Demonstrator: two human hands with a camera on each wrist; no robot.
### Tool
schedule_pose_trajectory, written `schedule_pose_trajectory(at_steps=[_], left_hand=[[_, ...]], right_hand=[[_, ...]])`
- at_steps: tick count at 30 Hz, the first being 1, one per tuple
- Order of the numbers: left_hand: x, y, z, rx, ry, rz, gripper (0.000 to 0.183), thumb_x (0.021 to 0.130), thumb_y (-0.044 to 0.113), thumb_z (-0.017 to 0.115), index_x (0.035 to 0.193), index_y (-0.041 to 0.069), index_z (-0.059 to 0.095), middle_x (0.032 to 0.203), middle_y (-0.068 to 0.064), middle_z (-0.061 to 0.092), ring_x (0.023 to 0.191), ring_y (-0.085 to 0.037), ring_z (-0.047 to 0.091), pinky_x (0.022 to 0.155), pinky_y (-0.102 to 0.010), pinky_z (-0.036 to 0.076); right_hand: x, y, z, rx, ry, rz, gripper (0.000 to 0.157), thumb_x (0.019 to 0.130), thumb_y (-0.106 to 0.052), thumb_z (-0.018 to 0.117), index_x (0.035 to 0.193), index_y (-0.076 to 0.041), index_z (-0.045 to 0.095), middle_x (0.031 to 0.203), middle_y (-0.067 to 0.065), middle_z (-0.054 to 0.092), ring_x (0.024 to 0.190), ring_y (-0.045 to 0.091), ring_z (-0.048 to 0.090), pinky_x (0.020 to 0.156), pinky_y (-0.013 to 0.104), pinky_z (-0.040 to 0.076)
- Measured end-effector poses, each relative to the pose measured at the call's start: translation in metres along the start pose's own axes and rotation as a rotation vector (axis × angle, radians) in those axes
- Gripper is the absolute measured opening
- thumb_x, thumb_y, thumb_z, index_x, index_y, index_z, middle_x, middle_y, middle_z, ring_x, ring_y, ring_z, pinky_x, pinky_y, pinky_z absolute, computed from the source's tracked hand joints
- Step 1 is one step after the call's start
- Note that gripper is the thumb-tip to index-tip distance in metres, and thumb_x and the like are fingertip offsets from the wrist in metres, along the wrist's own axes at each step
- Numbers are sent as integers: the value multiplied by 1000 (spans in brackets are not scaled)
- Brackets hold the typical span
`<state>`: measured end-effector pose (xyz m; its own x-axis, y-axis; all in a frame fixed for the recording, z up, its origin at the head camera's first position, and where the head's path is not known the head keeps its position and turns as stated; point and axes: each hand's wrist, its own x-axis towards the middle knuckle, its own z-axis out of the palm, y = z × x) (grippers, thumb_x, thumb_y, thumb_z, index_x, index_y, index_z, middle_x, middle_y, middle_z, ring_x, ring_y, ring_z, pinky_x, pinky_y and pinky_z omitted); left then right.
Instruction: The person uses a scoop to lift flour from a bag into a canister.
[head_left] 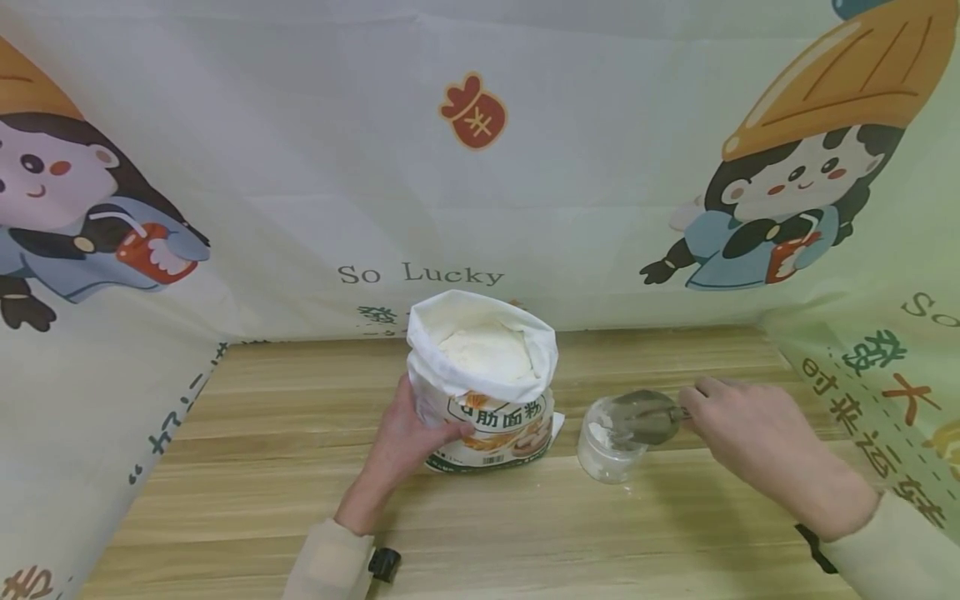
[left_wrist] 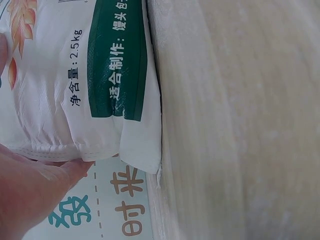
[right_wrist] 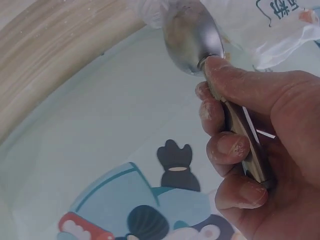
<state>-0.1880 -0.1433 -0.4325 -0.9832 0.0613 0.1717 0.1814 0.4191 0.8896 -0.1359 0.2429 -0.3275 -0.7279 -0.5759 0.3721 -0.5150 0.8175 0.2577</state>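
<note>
The scoop (head_left: 647,417), with a metal bowl and a slim handle, is at the right of the scene, its bowl over the mouth of a small clear jar (head_left: 609,463). Whether the bowl touches the rim I cannot tell. The right hand (head_left: 772,442) has the scoop's handle firmly held, fingers curled about it and the thumb pressed along it near the bowl; white powder clings to the fingertips (right_wrist: 232,145). The jar stands upright, with white powder inside.

Just left of the jar stands a white bag (head_left: 495,429), its top open and folded outward, with flour (head_left: 487,354) showing inside. Its front bears dark lettering, wheat pictures and a green band along the bottom. The left hand (head_left: 408,429) grips the bag's left side, opened wide about it, thumb across the front and fingers reaching toward the back.

Bag and jar rest on a wood-grain table (head_left: 262,442). Both arms come in from the near side in pale sleeves (head_left: 330,558). Along the far edge and both sides hangs a pale printed cloth (head_left: 322,167), with cartoon figures at left and right, a red pouch between them and "So Lucky" below the pouch.
</note>
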Motion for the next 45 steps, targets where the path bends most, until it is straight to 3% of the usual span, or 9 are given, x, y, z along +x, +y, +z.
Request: schedule_pose_trajectory(at_steps=[7,10,13,17,19,29,35,39,45], left_hand=[[0,1,0,20,1,-28,109,59,37,91,147,16,29,130,-8,54,121,-32,51,101,-57,40],[0,1,-1,20,0,-23,110,59,37,91,147,16,28,130,-8,54,121,-32,50,101,-57,40],[0,1,-1,21,-1,-16,110,60,36,91,147,16,28,130,-8,54,121,-31,50,101,-56,40],[0,1,-1,13,1,-13,108,60,32,92,147,17,29,129,-8,55,120,-31,51,101,-55,40],[0,1,-1,9,4,-13,108,60,31,92,146,17,29,128,-8,55,119,-31,52,101,-55,41],[0,1,-1,-1,1,-11,109,59,28,92,147,19,30,127,-6,55,118,-30,52,99,-55,43],[0,1,0,-19,-2,-4,113,58,28,92,149,19,27,129,-5,55,119,-30,52,100,-55,42],[-1,1,0,-24,-5,4,114,59,28,92,150,20,26,129,-5,55,119,-29,52,100,-55,42],[-1,1,-1,-19,1,1,115,59,29,92,151,21,24,129,-5,55,119,-29,51,102,-55,40]], right_hand=[[-12,13,8,69,15,54,22,77,-26,81,81,-13,63,64,-9,47,45,6,35,35,25,26],[-19,21,10,121,28,72,37,93,-50,56,87,-15,65,67,-10,52,47,3,36,37,22,27],[-25,27,9,177,41,99,48,97,-54,41,94,-13,65,73,-8,60,51,3,44,38,21,32],[-28,29,5,221,48,151,21,92,-29,66,100,-10,66,85,2,68,61,12,58,44,27,44],[-27,28,4,228,63,169,16,89,-21,69,100,-9,66,86,4,68,62,14,59,45,29,46],[-16,12,1,301,81,234,10,93,-17,64,97,-8,62,72,-6,52,61,11,45,49,30,41],[-4,-3,2,320,165,191,9,95,-16,61,93,-8,58,69,-7,44,58,9,40,46,26,35],[5,-11,0,316,174,160,11,95,-17,61,99,-7,60,72,-6,48,59,10,43,46,27,38],[21,-21,-9,337,119,144,14,94,-17,63,104,-8,63,75,-6,51,63,11,45,49,27,39]])
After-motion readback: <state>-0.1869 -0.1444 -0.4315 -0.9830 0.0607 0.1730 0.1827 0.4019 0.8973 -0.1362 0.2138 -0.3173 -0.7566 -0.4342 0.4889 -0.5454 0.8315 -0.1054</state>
